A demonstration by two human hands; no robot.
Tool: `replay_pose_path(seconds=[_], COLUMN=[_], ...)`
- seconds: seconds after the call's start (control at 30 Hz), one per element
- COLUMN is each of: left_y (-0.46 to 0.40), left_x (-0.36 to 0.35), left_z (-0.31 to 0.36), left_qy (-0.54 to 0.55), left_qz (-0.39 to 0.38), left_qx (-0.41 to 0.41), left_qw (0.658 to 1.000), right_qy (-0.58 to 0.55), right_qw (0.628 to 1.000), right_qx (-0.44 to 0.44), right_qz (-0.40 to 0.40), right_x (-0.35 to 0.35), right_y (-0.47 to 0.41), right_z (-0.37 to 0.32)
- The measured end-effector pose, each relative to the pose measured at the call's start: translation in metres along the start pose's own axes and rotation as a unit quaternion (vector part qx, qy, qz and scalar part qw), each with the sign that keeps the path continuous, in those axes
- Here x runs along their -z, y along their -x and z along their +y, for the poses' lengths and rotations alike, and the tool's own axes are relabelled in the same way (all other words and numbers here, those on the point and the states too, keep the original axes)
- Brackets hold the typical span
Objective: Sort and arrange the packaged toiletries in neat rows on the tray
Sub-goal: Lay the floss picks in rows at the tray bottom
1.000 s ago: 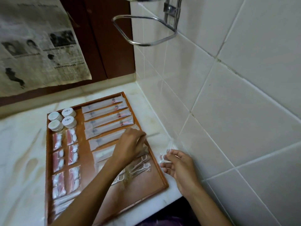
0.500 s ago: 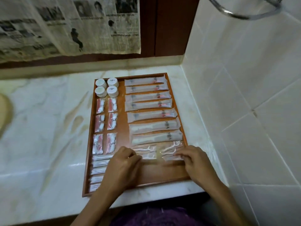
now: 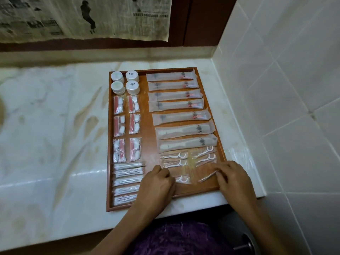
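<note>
A brown wooden tray (image 3: 147,129) lies on the marble counter. It holds several white round jars (image 3: 125,83) at the far left, red-and-white sachets (image 3: 127,126), long frosted packets (image 3: 176,105) in rows on the right, cotton swab packets (image 3: 127,181) at the near left, and clear floss pick packets (image 3: 174,158). My left hand (image 3: 156,183) rests on a floss pick packet (image 3: 183,179) near the tray's front. My right hand (image 3: 233,177) pinches the edge of another clear packet (image 3: 207,176) that is tilted up.
The counter (image 3: 55,135) ends at a tiled wall (image 3: 285,89) right of the tray. A clear wrapper (image 3: 239,157) lies between tray and wall. Newspaper (image 3: 82,17) hangs on the dark panel behind. The counter's front edge is just below the tray.
The view swung left and down onto the whole tray. My right hand came from the counter by the wall onto the tray. Both hands drew floss pick packets toward the front edge.
</note>
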State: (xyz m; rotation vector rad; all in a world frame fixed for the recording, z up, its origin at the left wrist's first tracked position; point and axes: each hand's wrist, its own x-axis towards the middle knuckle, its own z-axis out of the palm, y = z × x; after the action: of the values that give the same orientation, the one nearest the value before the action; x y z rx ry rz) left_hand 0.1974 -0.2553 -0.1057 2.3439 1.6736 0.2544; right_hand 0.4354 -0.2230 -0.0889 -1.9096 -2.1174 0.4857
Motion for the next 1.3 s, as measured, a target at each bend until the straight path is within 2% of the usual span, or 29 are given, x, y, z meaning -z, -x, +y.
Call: replay_pose_path(seconds=[0.23,0.57,0.73,1.0,1.07,1.2,1.3], left_y=[0.004,0.004,0.005,0.015,0.015,0.017,0.020], left_x=[-0.011,-0.008,-0.010,-0.019,-0.020,-0.020,-0.021], left_z=[0.003,0.009,0.020,0.025,0.026,0.028,0.029], left_qy=[0.005,-0.010,-0.007,0.013,0.011,0.018,0.016], left_qz=[0.007,0.035,0.053,0.096,0.100,0.106,0.104], left_qx=[0.024,0.055,0.095,0.109,0.110,0.100,0.098], left_qw=[1.000,0.998,0.994,0.989,0.989,0.989,0.990], right_qy=[0.063,0.079,0.137,0.040,0.031,-0.018,0.009], right_qw=[0.991,0.986,0.974,0.979,0.980,0.983,0.978], right_qx=[0.114,0.124,0.147,0.172,0.181,0.180,0.208], right_qz=[0.004,-0.077,-0.101,-0.100,-0.079,0.039,0.031], right_x=[-0.003,-0.004,-0.007,0.002,0.000,-0.004,-0.010], right_y=[0.006,-0.014,-0.016,-0.015,-0.014,-0.011,-0.009], right_z=[0.010,0.011,0.012,0.013,0.014,0.014,0.015])
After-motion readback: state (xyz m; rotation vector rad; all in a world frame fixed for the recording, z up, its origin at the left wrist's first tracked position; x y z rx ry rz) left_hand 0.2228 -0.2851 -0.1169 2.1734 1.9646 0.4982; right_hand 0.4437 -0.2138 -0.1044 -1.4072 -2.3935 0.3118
